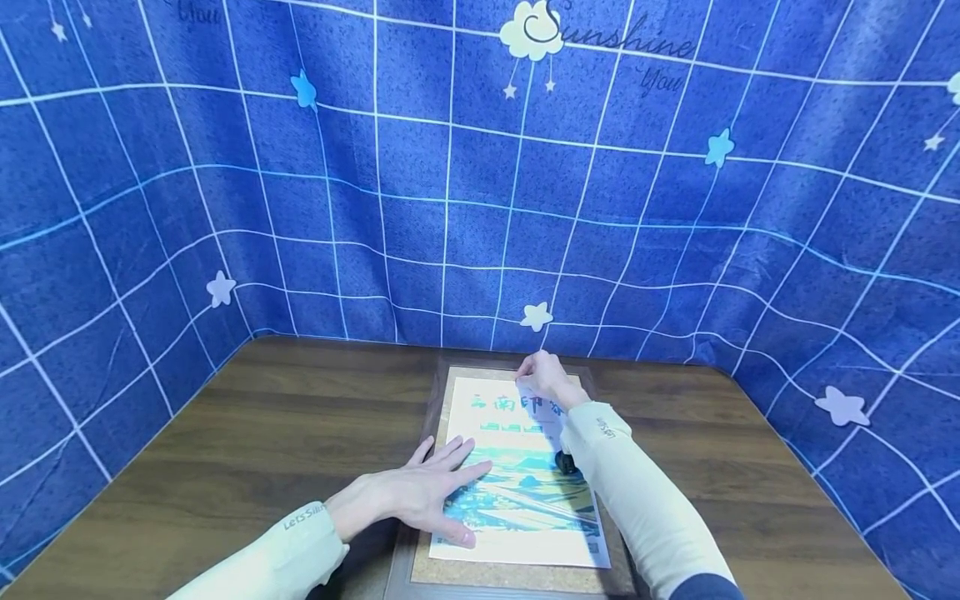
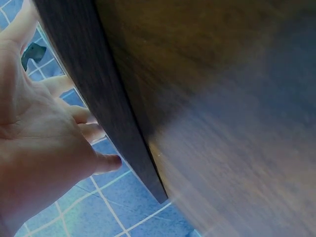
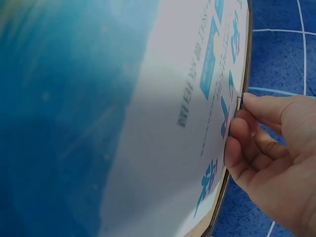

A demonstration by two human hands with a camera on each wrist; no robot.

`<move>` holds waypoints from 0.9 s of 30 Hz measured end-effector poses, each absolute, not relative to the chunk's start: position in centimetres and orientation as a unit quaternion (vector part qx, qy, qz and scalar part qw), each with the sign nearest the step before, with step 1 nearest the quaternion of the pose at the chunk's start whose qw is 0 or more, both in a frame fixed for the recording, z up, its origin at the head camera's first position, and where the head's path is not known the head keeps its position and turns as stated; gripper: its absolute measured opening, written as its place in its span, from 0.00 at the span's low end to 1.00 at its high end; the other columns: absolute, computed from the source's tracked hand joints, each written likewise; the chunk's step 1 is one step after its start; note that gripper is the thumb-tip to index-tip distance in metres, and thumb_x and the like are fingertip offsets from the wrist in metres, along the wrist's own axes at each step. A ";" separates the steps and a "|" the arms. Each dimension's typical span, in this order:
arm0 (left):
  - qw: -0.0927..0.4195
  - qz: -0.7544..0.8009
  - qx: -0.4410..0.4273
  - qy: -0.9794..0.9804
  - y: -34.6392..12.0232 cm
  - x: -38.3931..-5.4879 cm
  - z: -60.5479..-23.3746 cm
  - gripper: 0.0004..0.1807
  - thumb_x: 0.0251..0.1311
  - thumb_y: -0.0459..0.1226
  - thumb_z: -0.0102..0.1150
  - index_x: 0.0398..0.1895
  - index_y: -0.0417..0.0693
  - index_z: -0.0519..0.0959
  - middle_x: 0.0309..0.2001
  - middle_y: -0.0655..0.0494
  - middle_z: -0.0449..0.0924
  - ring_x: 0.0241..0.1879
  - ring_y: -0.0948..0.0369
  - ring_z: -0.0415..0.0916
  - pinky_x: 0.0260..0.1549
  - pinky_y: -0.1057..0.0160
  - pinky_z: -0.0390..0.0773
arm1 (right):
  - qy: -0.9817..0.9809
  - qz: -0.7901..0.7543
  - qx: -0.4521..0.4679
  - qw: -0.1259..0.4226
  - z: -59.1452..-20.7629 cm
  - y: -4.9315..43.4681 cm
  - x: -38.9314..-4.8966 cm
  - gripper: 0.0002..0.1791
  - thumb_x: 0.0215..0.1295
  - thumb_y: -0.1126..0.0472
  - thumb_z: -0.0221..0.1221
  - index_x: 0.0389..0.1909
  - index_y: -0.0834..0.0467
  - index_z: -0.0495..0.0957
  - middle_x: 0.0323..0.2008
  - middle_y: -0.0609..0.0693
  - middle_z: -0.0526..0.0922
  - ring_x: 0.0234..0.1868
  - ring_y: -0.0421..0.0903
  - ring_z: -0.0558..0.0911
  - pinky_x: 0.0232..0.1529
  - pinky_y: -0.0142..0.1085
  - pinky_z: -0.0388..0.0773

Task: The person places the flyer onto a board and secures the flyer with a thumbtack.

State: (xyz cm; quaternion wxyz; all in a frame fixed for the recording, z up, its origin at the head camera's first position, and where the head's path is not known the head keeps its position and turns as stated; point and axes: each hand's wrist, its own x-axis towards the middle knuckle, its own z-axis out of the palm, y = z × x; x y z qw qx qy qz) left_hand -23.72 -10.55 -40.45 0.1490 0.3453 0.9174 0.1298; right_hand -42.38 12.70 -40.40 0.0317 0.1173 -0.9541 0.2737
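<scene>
A printed paper poster (image 1: 517,546) with blue-green landscape art and large characters lies on a cork board (image 1: 480,575) with a dark frame. My right hand (image 1: 546,377) is at the poster's top edge. In the right wrist view its thumb and curled forefinger pinch a small push pin (image 3: 240,100) against the top of the poster; most of the pin is hidden by the fingers. My left hand (image 1: 431,492) lies over the poster's left side with its fingers spread, the fingertips on the printed picture. In the left wrist view its palm shows beside the board's dark frame (image 2: 98,94).
The board rests on a brown wooden table (image 1: 300,433), near its back edge. A blue cloth (image 1: 420,208) with white grid lines and stars hangs behind and at both sides. A small black wrist camera (image 1: 566,463) sits under the right sleeve, over the poster.
</scene>
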 end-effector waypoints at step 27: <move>0.143 0.132 0.350 0.916 -10.7 -23.6 -40.6 0.52 0.52 0.70 0.54 0.77 0.63 0.49 0.79 0.47 0.36 0.78 0.48 0.33 0.71 0.35 0.30 | -0.958 0.252 0.130 0.050 -40.7 12.3 -42.5 0.05 0.61 0.65 0.64 0.26 0.59 0.85 0.25 0.51 0.86 0.24 0.42 0.77 0.28 0.31 0.74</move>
